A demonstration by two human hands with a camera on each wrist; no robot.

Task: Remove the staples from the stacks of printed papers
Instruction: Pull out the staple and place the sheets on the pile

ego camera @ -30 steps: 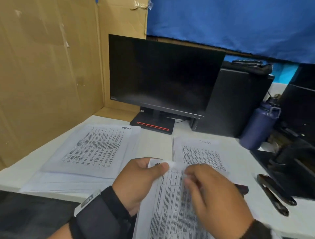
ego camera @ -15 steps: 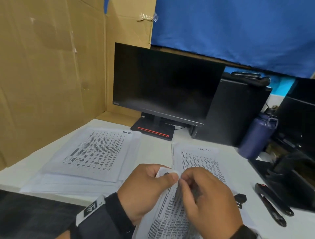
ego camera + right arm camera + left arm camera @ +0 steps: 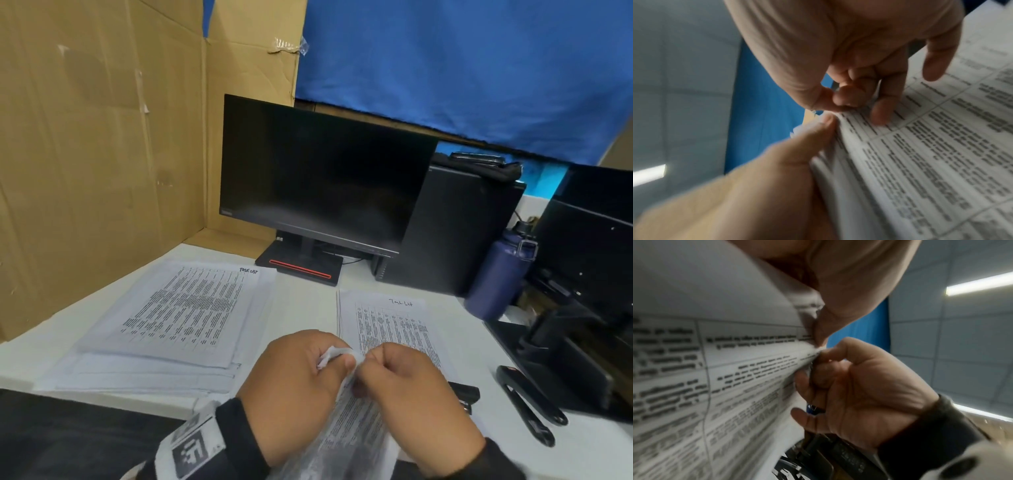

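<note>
I hold a stapled stack of printed papers (image 3: 346,431) up over the table's near edge. My left hand (image 3: 337,361) pinches its crumpled top corner between thumb and fingers. My right hand (image 3: 363,368) meets it there, thumb and forefinger pinched tight on the same corner. In the right wrist view a small metal staple (image 3: 815,112) sticks out just under my right thumb tip, beside my left thumb (image 3: 822,128). In the left wrist view, my right hand (image 3: 818,356) nips the sheet edges. What lies in its curled palm is dark and unclear.
A pile of papers (image 3: 171,315) lies at the left, and another (image 3: 387,318) lies behind my hands. A small black tool (image 3: 466,394) and a long black one (image 3: 529,406) lie at the right. Behind them stand a monitor (image 3: 322,178), a PC tower (image 3: 455,233) and a blue bottle (image 3: 496,274). A cardboard wall (image 3: 102,154) closes off the left.
My right hand has left the page and closed into a pinch at the top corner against my left thumb. The corner is now crumpled, and the stack hangs steeper and lower.
</note>
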